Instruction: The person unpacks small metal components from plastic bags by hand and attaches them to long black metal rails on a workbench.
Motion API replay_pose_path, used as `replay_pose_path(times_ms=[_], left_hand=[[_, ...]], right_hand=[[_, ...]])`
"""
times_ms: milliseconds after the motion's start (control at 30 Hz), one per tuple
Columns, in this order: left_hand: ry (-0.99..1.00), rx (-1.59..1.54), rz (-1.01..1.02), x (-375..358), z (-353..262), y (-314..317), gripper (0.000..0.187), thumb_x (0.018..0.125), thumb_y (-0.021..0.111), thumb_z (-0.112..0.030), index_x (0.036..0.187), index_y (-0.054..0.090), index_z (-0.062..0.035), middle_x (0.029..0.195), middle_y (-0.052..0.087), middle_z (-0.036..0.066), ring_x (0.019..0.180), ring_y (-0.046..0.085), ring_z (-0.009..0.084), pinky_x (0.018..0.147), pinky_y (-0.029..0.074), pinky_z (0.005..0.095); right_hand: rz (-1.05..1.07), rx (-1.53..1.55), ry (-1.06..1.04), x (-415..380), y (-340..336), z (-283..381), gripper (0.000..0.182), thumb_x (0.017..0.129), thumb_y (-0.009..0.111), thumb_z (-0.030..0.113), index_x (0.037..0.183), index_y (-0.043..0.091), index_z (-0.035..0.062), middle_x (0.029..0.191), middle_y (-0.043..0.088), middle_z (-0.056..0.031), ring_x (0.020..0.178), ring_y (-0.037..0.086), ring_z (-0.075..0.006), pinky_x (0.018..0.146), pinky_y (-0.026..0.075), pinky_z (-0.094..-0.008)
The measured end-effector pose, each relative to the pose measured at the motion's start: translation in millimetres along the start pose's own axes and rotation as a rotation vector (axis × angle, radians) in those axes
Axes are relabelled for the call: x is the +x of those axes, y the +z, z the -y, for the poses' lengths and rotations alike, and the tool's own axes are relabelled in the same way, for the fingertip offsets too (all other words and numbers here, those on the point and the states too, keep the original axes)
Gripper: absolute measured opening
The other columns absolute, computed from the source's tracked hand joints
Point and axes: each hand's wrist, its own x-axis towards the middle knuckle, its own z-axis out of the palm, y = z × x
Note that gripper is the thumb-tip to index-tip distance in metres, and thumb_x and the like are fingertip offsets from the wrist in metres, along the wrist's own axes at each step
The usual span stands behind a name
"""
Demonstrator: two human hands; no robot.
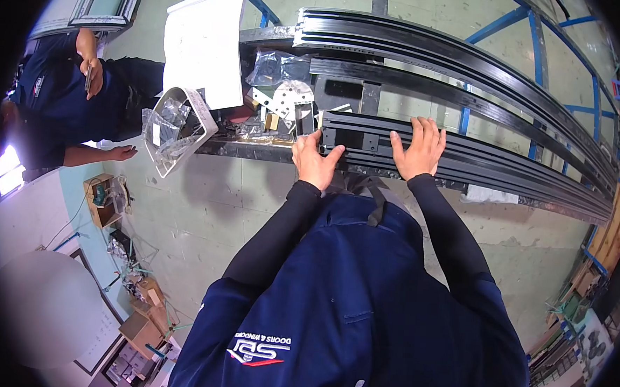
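Observation:
A long black metal profile (466,151) lies across the near side of the work frame, its grooves running lengthwise. At its left end sits a small black rectangular plate (351,139). My left hand (315,160) is at that end, thumb spread away from the fingers, beside the plate. Farther right, my right hand (420,149) rests flat on top of the profile with its fingers apart. Left of my left hand are a round white perforated disc (292,96) and small loose metal parts. Whether my left fingertips touch a small part is hidden.
More black profiles (429,51) lie parallel behind. A large white sheet (204,44) stands at the back left above a white bin (200,114) holding clear plastic bags. Another person (56,96) stands at left, a dark object in one hand. Blue metal struts (535,51) support the frame.

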Motion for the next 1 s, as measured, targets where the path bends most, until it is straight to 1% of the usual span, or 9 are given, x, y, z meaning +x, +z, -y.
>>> replay_pose_path(times_ms=[100, 267, 400, 467, 533, 600, 667, 833, 1000], left_hand=[[0.097, 0.126, -0.088, -4, -6, 7, 0.073, 0.078, 0.086, -0.042, 0.131, 0.061, 0.0019, 0.115, 0.059, 0.017, 0.119, 0.050, 0.0361, 0.104, 0.039, 0.0465], [0.149, 0.180, -0.026, -17, -17, 16, 0.082, 0.078, 0.084, -0.048, 0.139, 0.058, 0.0001, 0.125, 0.056, 0.019, 0.121, 0.048, 0.0386, 0.106, 0.037, 0.0498], [0.204, 0.193, 0.048, -12, -10, 6, 0.082, 0.081, 0.082, -0.047, 0.143, 0.056, -0.0006, 0.132, 0.057, 0.019, 0.125, 0.048, 0.0387, 0.105, 0.039, 0.0502], [0.218, 0.197, 0.054, -9, -12, 2, 0.080, 0.081, 0.081, -0.047, 0.139, 0.058, 0.0024, 0.130, 0.058, 0.021, 0.124, 0.050, 0.0404, 0.106, 0.040, 0.0506], [0.254, 0.186, 0.084, 3, -7, 2, 0.077, 0.081, 0.081, -0.046, 0.135, 0.059, 0.0049, 0.123, 0.062, 0.023, 0.121, 0.054, 0.0415, 0.105, 0.042, 0.0502], [0.187, 0.172, 0.150, 13, -4, 7, 0.077, 0.082, 0.081, -0.048, 0.133, 0.059, 0.0061, 0.119, 0.065, 0.023, 0.118, 0.056, 0.0419, 0.105, 0.042, 0.0497], [0.208, 0.185, 0.065, 9, -2, 14, 0.080, 0.082, 0.079, -0.051, 0.134, 0.057, 0.0052, 0.120, 0.064, 0.023, 0.119, 0.055, 0.0423, 0.105, 0.042, 0.0501], [0.111, 0.273, 0.092, 4, -7, 21, 0.091, 0.084, 0.076, -0.059, 0.146, 0.048, 0.0015, 0.137, 0.051, 0.027, 0.130, 0.046, 0.0465, 0.110, 0.037, 0.0551], [-0.072, 0.481, -0.058, 5, -20, 51, 0.105, 0.082, 0.066, -0.078, 0.149, 0.046, 0.0001, 0.145, 0.046, 0.029, 0.136, 0.041, 0.0472, 0.112, 0.034, 0.0601]], right_hand=[[0.011, -0.016, 0.009, -1, -2, -1, 0.061, 0.094, 0.065, 0.052, 0.134, 0.058, 0.0066, 0.140, 0.054, -0.0131, 0.144, 0.038, -0.0326, 0.123, 0.016, -0.0567], [-0.028, -0.012, -0.006, -2, 1, 0, 0.060, 0.094, 0.066, 0.052, 0.133, 0.059, 0.0068, 0.139, 0.055, -0.0129, 0.144, 0.039, -0.0323, 0.122, 0.018, -0.0566], [-0.053, 0.091, 0.011, -2, -6, -8, 0.053, 0.095, 0.067, 0.042, 0.132, 0.059, 0.0055, 0.139, 0.055, -0.0163, 0.142, 0.043, -0.0362, 0.122, 0.024, -0.0549], [-0.143, 0.153, 0.064, -7, -14, -13, 0.048, 0.093, 0.071, 0.033, 0.130, 0.059, 0.0048, 0.138, 0.055, -0.0182, 0.139, 0.045, -0.0391, 0.118, 0.031, -0.0529], [-0.225, 0.111, 0.143, -21, -23, -25, 0.047, 0.092, 0.072, 0.030, 0.130, 0.059, 0.0047, 0.138, 0.056, -0.0181, 0.138, 0.046, -0.0392, 0.116, 0.032, -0.0524], [-0.303, 0.030, 0.258, -44, -37, -40, 0.045, 0.090, 0.073, 0.025, 0.127, 0.060, 0.0030, 0.134, 0.059, -0.0190, 0.134, 0.049, -0.0403, 0.114, 0.035, -0.0512], [-0.309, 0.016, 0.389, -73, -55, -53, 0.044, 0.090, 0.072, 0.023, 0.128, 0.060, 0.0037, 0.135, 0.058, -0.0189, 0.134, 0.049, -0.0398, 0.113, 0.035, -0.0515], [-0.347, -0.052, 0.650, -158, -77, -94, 0.046, 0.087, 0.074, 0.023, 0.127, 0.060, 0.0063, 0.133, 0.057, -0.0168, 0.132, 0.048, -0.0389, 0.111, 0.036, -0.0511], [-0.335, -0.089, 0.953, -241, -86, -168, 0.046, 0.084, 0.075, 0.023, 0.125, 0.061, 0.0076, 0.130, 0.059, -0.0156, 0.129, 0.050, -0.0377, 0.109, 0.038, -0.0509]])
